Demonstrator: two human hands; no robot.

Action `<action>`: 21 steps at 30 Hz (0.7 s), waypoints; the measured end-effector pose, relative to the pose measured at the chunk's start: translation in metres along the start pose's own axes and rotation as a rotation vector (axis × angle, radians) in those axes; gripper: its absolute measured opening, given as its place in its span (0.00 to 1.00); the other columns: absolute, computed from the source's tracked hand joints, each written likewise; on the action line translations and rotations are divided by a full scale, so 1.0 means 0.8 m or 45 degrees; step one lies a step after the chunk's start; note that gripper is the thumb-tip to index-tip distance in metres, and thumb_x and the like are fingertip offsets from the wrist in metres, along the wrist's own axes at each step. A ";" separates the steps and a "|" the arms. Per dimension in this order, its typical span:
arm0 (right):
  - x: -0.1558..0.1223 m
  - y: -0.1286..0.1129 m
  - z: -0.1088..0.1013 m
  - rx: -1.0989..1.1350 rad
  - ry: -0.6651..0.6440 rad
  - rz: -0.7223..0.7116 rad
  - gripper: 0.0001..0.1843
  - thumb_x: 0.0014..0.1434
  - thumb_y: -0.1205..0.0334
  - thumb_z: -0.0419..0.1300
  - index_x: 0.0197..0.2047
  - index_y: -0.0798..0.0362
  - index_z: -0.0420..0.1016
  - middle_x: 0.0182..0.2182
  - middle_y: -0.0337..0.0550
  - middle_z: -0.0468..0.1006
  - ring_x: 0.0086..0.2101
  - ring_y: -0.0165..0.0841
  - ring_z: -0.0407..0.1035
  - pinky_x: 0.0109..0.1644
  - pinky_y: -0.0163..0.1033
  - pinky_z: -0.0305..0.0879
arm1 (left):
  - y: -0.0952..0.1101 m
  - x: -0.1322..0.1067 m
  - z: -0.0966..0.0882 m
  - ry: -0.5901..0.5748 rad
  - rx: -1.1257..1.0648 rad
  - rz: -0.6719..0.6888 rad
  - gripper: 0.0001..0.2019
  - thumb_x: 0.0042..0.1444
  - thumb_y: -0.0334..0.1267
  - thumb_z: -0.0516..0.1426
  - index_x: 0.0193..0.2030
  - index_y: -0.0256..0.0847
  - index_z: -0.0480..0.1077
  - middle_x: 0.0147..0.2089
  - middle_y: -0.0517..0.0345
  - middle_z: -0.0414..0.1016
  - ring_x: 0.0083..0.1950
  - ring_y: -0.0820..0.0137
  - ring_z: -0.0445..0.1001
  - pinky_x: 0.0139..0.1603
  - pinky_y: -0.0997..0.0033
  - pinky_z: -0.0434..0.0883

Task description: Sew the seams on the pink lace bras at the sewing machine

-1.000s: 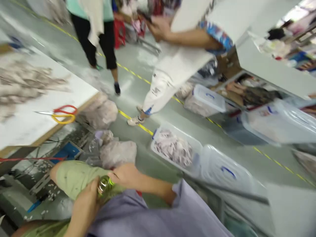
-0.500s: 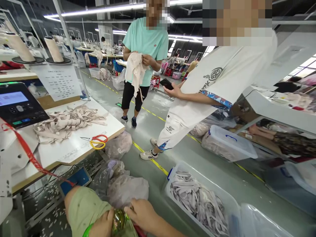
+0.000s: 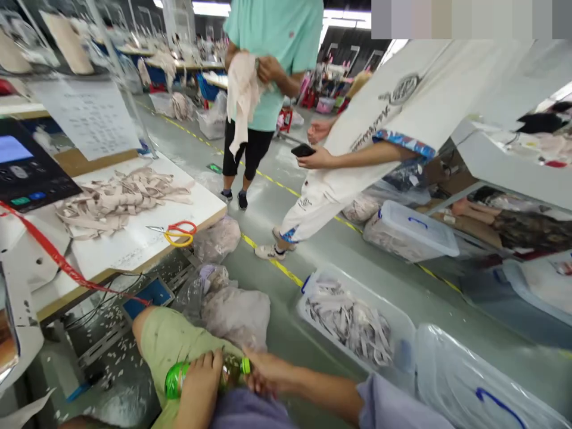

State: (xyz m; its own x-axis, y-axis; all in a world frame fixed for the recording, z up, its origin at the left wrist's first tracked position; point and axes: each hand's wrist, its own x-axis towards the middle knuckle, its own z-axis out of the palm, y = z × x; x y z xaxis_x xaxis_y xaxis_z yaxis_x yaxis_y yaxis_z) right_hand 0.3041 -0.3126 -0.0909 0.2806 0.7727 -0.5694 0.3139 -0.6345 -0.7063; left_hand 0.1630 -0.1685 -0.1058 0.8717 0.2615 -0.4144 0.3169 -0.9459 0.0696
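Overhead strip lights [image 3: 210, 8] glare white; slight blur softens details.

The bottle [image 3: 177, 380] is green and see-through, with a bright yellow-green cap [image 3: 245, 365]. It lies nearly level at the near side of the scene, over the person's lap, base to the left, capped end to the right, its middle wrapped by the left of the hands [image 3: 203, 372].
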 end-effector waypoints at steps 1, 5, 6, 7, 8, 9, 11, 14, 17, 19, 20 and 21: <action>-0.003 0.002 -0.001 0.033 0.022 0.001 0.26 0.69 0.47 0.39 0.30 0.47 0.71 0.24 0.41 0.78 0.26 0.40 0.77 0.27 0.42 0.70 | -0.003 -0.002 -0.013 -0.062 -0.018 0.025 0.26 0.59 0.19 0.46 0.62 0.36 0.68 0.52 0.42 0.78 0.51 0.56 0.78 0.51 0.57 0.72; -0.005 0.014 -0.006 0.107 0.159 -0.022 0.21 0.63 0.45 0.60 0.54 0.47 0.68 0.48 0.47 0.78 0.51 0.42 0.73 0.51 0.44 0.67 | -0.016 0.006 -0.052 -0.138 -0.078 0.082 0.26 0.59 0.28 0.53 0.65 0.34 0.61 0.57 0.39 0.75 0.53 0.56 0.77 0.51 0.61 0.71; -0.004 0.017 -0.008 0.064 0.188 -0.082 0.21 0.64 0.46 0.60 0.54 0.49 0.67 0.47 0.48 0.78 0.49 0.42 0.73 0.52 0.44 0.66 | -0.017 0.010 -0.057 -0.120 -0.087 0.104 0.26 0.60 0.30 0.53 0.65 0.33 0.60 0.57 0.39 0.74 0.52 0.57 0.77 0.50 0.61 0.71; -0.002 0.019 -0.008 0.066 0.233 -0.116 0.21 0.65 0.46 0.59 0.53 0.51 0.67 0.44 0.47 0.79 0.47 0.41 0.73 0.51 0.43 0.66 | -0.016 0.014 -0.061 -0.101 -0.081 0.126 0.25 0.61 0.32 0.53 0.65 0.33 0.59 0.57 0.39 0.74 0.51 0.56 0.77 0.49 0.62 0.71; 0.000 0.021 -0.008 0.114 0.282 -0.131 0.20 0.66 0.45 0.58 0.51 0.51 0.66 0.38 0.45 0.79 0.42 0.38 0.74 0.48 0.42 0.67 | -0.014 0.018 -0.063 -0.078 -0.055 0.143 0.24 0.62 0.34 0.53 0.65 0.33 0.59 0.56 0.40 0.75 0.50 0.56 0.78 0.48 0.62 0.71; 0.003 0.021 -0.007 0.219 0.328 -0.113 0.19 0.67 0.44 0.56 0.49 0.51 0.65 0.33 0.41 0.77 0.37 0.36 0.74 0.44 0.40 0.67 | -0.011 0.022 -0.065 -0.049 -0.012 0.155 0.23 0.63 0.35 0.53 0.64 0.32 0.60 0.54 0.40 0.75 0.48 0.55 0.78 0.47 0.61 0.71; 0.008 0.024 -0.003 0.606 0.358 0.039 0.18 0.69 0.42 0.51 0.45 0.50 0.61 0.26 0.33 0.72 0.26 0.30 0.69 0.35 0.35 0.67 | 0.000 0.030 -0.067 0.025 0.110 0.178 0.21 0.64 0.35 0.51 0.62 0.30 0.62 0.50 0.40 0.75 0.46 0.53 0.77 0.46 0.59 0.71; 0.013 0.038 0.003 1.141 0.229 0.293 0.19 0.71 0.42 0.44 0.39 0.48 0.56 0.20 0.26 0.61 0.17 0.23 0.56 0.27 0.31 0.64 | 0.019 0.050 -0.069 0.144 0.263 0.289 0.18 0.67 0.31 0.47 0.61 0.29 0.64 0.49 0.38 0.74 0.49 0.52 0.75 0.50 0.56 0.69; 0.009 0.064 -0.002 1.260 0.145 0.361 0.20 0.72 0.43 0.40 0.37 0.49 0.56 0.19 0.26 0.60 0.16 0.23 0.54 0.26 0.31 0.64 | 0.036 0.080 -0.066 0.146 0.309 0.435 0.18 0.68 0.30 0.45 0.60 0.31 0.65 0.49 0.39 0.73 0.52 0.51 0.73 0.54 0.55 0.67; 0.000 0.082 -0.011 1.182 0.180 0.335 0.18 0.71 0.43 0.45 0.41 0.50 0.59 0.20 0.29 0.66 0.18 0.25 0.60 0.27 0.31 0.63 | 0.048 0.102 -0.061 0.072 0.260 0.507 0.18 0.68 0.30 0.46 0.60 0.31 0.65 0.49 0.39 0.74 0.53 0.52 0.73 0.54 0.56 0.68; -0.006 0.090 -0.017 1.056 0.233 0.300 0.17 0.70 0.43 0.50 0.44 0.50 0.60 0.22 0.30 0.70 0.20 0.27 0.65 0.29 0.32 0.64 | 0.055 0.113 -0.057 0.024 0.220 0.531 0.18 0.67 0.30 0.47 0.61 0.31 0.65 0.50 0.39 0.74 0.53 0.52 0.73 0.54 0.56 0.69; -0.012 0.098 -0.022 0.865 0.310 0.264 0.18 0.68 0.43 0.54 0.47 0.50 0.61 0.24 0.32 0.73 0.24 0.29 0.69 0.31 0.32 0.64 | 0.063 0.123 -0.052 -0.027 0.172 0.550 0.18 0.66 0.30 0.48 0.61 0.31 0.64 0.50 0.39 0.74 0.52 0.52 0.74 0.53 0.56 0.69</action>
State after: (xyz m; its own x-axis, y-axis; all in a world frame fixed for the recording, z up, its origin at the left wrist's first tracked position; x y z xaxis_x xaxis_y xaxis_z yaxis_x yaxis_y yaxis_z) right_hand 0.3422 -0.3701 -0.1328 0.4909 0.5622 -0.6656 -0.3739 -0.5540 -0.7438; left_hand 0.2803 -0.1820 -0.1050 0.9050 -0.1655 -0.3919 -0.1274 -0.9844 0.1215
